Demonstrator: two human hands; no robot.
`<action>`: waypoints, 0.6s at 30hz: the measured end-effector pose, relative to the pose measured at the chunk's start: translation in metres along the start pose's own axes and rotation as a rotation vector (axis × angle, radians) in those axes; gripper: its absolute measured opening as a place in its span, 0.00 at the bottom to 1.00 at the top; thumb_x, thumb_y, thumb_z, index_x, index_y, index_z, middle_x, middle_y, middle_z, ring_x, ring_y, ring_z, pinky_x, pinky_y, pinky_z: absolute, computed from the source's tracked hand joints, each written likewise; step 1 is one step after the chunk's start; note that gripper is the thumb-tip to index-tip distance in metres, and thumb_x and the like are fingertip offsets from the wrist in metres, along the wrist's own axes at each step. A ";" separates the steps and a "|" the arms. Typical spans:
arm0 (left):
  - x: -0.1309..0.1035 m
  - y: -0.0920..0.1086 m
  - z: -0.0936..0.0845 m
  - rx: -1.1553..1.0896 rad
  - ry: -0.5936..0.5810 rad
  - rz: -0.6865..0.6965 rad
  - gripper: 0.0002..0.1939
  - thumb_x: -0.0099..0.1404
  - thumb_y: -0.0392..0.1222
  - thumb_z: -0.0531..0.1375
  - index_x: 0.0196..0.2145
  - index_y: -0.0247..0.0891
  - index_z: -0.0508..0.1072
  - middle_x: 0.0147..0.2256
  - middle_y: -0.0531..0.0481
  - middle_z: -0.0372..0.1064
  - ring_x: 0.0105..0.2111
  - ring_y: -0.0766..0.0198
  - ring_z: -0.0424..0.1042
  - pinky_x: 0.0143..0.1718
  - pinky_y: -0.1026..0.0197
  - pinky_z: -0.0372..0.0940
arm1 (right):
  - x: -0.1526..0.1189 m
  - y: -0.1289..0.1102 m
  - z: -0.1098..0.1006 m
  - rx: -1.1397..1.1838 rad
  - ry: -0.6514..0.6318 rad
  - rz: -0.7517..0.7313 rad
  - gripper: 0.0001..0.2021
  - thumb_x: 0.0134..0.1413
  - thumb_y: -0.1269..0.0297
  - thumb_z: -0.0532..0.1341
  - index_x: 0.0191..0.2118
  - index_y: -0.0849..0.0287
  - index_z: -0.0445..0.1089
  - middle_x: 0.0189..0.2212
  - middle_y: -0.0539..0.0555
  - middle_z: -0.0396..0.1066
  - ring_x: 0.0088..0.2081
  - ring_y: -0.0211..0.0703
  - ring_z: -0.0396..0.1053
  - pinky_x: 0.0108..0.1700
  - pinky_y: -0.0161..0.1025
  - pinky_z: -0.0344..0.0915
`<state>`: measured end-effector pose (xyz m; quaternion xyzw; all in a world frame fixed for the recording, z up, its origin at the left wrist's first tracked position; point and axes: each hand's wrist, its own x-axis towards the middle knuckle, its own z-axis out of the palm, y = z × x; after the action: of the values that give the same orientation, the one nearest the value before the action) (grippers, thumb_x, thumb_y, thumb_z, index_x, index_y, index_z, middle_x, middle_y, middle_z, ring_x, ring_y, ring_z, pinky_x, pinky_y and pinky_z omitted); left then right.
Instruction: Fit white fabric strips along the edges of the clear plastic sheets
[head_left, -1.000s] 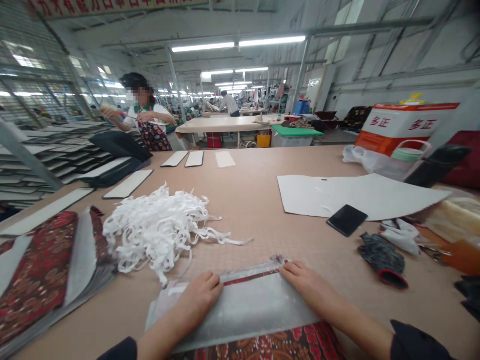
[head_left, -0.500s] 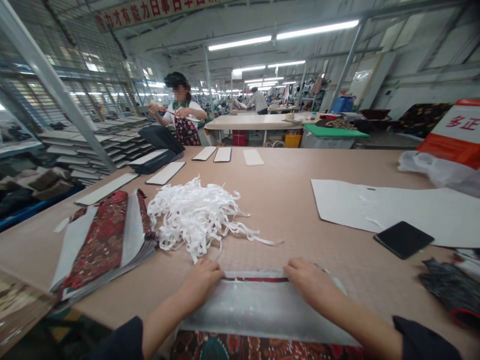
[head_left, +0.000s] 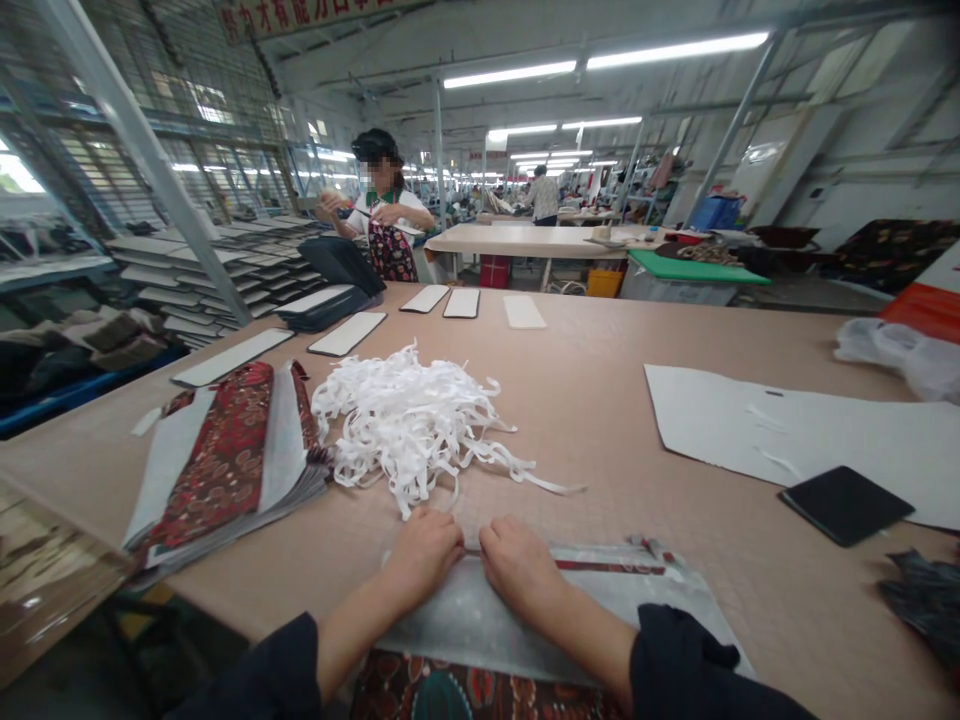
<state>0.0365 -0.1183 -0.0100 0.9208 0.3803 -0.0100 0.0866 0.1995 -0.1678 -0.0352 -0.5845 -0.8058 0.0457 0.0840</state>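
Note:
In front of me lies a patterned fabric piece (head_left: pixel 615 600), its pale grey backing facing up and a dark red printed part showing at the near edge. A narrow red strip shows along its far edge, on the right. My left hand (head_left: pixel 426 552) is closed on that far edge near its left end. Close beside it, my right hand (head_left: pixel 523 568) pinches the same edge, fingers curled and tips partly hidden. Just beyond my hands is a heap of white tape strips (head_left: pixel 412 420). To its left rests a stack of folded printed fabric pieces (head_left: pixel 217 450).
A large white board (head_left: pixel 720 420) and a black square pad (head_left: pixel 846 505) lie on the right. Several pale panels (head_left: pixel 349 333) are along the far left of the table (head_left: pixel 585 400). Behind it stands a co-worker (head_left: pixel 390 215) with raised hands. Black crumpled material (head_left: pixel 922 600) sits far right.
My right hand has moved left along the fabric's far edge, close to my left hand, uncovering the edge's right part. My left hand keeps its hold. The view has shifted slightly right to left.

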 end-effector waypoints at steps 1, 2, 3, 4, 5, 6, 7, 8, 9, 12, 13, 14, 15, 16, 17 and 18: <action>0.000 0.000 -0.001 0.003 -0.010 0.005 0.06 0.62 0.37 0.53 0.30 0.38 0.69 0.32 0.51 0.67 0.36 0.62 0.64 0.38 0.59 0.53 | -0.002 0.005 0.000 -0.013 -0.016 0.000 0.07 0.51 0.76 0.53 0.33 0.60 0.66 0.32 0.56 0.66 0.36 0.45 0.62 0.35 0.37 0.55; -0.001 -0.001 -0.001 0.005 -0.014 0.013 0.06 0.62 0.37 0.53 0.30 0.38 0.69 0.31 0.51 0.67 0.36 0.62 0.64 0.38 0.59 0.53 | -0.004 0.010 0.000 -0.018 -0.037 0.010 0.09 0.50 0.77 0.52 0.33 0.60 0.66 0.32 0.56 0.67 0.35 0.45 0.63 0.35 0.37 0.55; -0.001 -0.001 -0.001 0.005 -0.012 0.023 0.06 0.62 0.37 0.53 0.30 0.38 0.69 0.31 0.52 0.67 0.36 0.62 0.64 0.38 0.59 0.53 | -0.007 0.016 -0.002 -0.013 -0.059 0.027 0.10 0.50 0.78 0.51 0.33 0.60 0.66 0.32 0.56 0.67 0.35 0.44 0.63 0.35 0.37 0.55; -0.001 -0.002 -0.001 0.001 -0.007 0.031 0.06 0.62 0.37 0.53 0.30 0.38 0.69 0.31 0.52 0.67 0.36 0.62 0.64 0.38 0.59 0.52 | -0.009 0.021 -0.003 0.001 -0.082 0.044 0.10 0.49 0.78 0.51 0.34 0.60 0.66 0.32 0.56 0.67 0.36 0.44 0.63 0.35 0.36 0.55; -0.002 -0.003 0.000 -0.006 0.002 0.038 0.07 0.62 0.37 0.53 0.30 0.38 0.69 0.31 0.52 0.67 0.36 0.63 0.63 0.38 0.59 0.52 | -0.010 0.026 -0.005 0.024 -0.101 0.058 0.11 0.49 0.79 0.51 0.34 0.60 0.66 0.33 0.56 0.67 0.36 0.44 0.63 0.36 0.36 0.55; -0.002 -0.004 0.001 -0.016 0.012 0.042 0.06 0.62 0.38 0.53 0.30 0.39 0.70 0.32 0.52 0.67 0.36 0.63 0.63 0.38 0.59 0.52 | -0.011 0.029 -0.007 0.056 -0.114 0.067 0.11 0.48 0.78 0.51 0.34 0.60 0.66 0.33 0.56 0.67 0.36 0.43 0.63 0.37 0.35 0.55; -0.001 -0.004 0.003 -0.028 0.018 0.043 0.06 0.62 0.38 0.53 0.30 0.39 0.70 0.32 0.53 0.67 0.36 0.63 0.63 0.38 0.59 0.51 | -0.012 0.030 -0.009 0.094 -0.117 0.068 0.11 0.48 0.78 0.51 0.35 0.60 0.66 0.33 0.55 0.67 0.37 0.43 0.63 0.37 0.35 0.55; -0.001 -0.004 0.004 -0.041 0.021 0.043 0.06 0.62 0.39 0.54 0.31 0.39 0.70 0.32 0.53 0.67 0.36 0.63 0.63 0.38 0.59 0.51 | -0.012 0.030 -0.011 0.134 -0.112 0.066 0.10 0.48 0.77 0.51 0.35 0.60 0.66 0.33 0.55 0.67 0.37 0.43 0.63 0.38 0.34 0.55; 0.000 -0.003 0.004 -0.054 0.022 0.043 0.06 0.61 0.40 0.55 0.31 0.40 0.70 0.32 0.53 0.67 0.37 0.63 0.64 0.38 0.59 0.51 | -0.011 0.028 -0.011 0.169 -0.100 0.068 0.10 0.48 0.75 0.52 0.35 0.59 0.65 0.33 0.54 0.67 0.38 0.43 0.63 0.38 0.34 0.56; 0.005 0.003 0.007 -0.096 0.036 0.046 0.06 0.61 0.42 0.56 0.32 0.40 0.71 0.32 0.53 0.68 0.37 0.63 0.64 0.38 0.59 0.51 | -0.006 0.018 -0.010 0.225 -0.061 0.076 0.06 0.49 0.71 0.53 0.34 0.59 0.66 0.33 0.54 0.67 0.38 0.42 0.63 0.39 0.34 0.56; 0.007 0.006 0.007 -0.107 0.041 0.041 0.06 0.61 0.41 0.55 0.31 0.40 0.72 0.32 0.53 0.68 0.37 0.63 0.65 0.38 0.59 0.52 | -0.005 0.015 -0.008 0.224 -0.054 0.079 0.06 0.50 0.71 0.53 0.33 0.59 0.66 0.33 0.54 0.67 0.38 0.42 0.63 0.39 0.34 0.56; 0.009 0.008 0.008 -0.116 0.044 0.032 0.06 0.61 0.41 0.55 0.31 0.40 0.72 0.31 0.53 0.68 0.37 0.63 0.65 0.38 0.59 0.52 | -0.003 0.013 -0.007 0.219 -0.049 0.081 0.06 0.51 0.70 0.53 0.32 0.59 0.66 0.33 0.54 0.67 0.38 0.42 0.63 0.39 0.34 0.56; 0.010 0.010 0.009 -0.123 0.043 0.021 0.06 0.61 0.40 0.55 0.31 0.40 0.72 0.31 0.52 0.68 0.36 0.63 0.65 0.38 0.60 0.52 | -0.002 0.011 -0.006 0.210 -0.047 0.079 0.06 0.52 0.70 0.53 0.32 0.59 0.66 0.33 0.54 0.67 0.37 0.42 0.63 0.39 0.35 0.56; 0.011 0.012 0.009 -0.126 0.040 0.011 0.07 0.61 0.39 0.54 0.30 0.39 0.72 0.31 0.52 0.68 0.36 0.63 0.65 0.38 0.60 0.52 | -0.001 0.010 -0.005 0.196 -0.044 0.076 0.06 0.52 0.70 0.52 0.32 0.60 0.66 0.32 0.55 0.67 0.37 0.42 0.63 0.38 0.35 0.57; 0.012 0.013 0.009 -0.124 0.037 0.007 0.07 0.61 0.38 0.54 0.30 0.39 0.72 0.31 0.52 0.69 0.36 0.63 0.66 0.38 0.60 0.53 | 0.000 0.010 -0.004 0.181 -0.040 0.069 0.07 0.53 0.70 0.52 0.32 0.60 0.66 0.32 0.55 0.67 0.37 0.43 0.63 0.38 0.35 0.57; 0.013 0.013 0.008 -0.119 0.034 0.008 0.07 0.60 0.38 0.54 0.30 0.39 0.72 0.31 0.52 0.69 0.36 0.62 0.66 0.38 0.60 0.53 | 0.000 0.010 -0.003 0.167 -0.037 0.063 0.07 0.53 0.71 0.52 0.32 0.60 0.66 0.32 0.55 0.67 0.37 0.43 0.63 0.38 0.35 0.57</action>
<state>0.0553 -0.1201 -0.0174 0.9155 0.3779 0.0285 0.1349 0.2098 -0.1645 -0.0336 -0.5995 -0.7819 0.1260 0.1160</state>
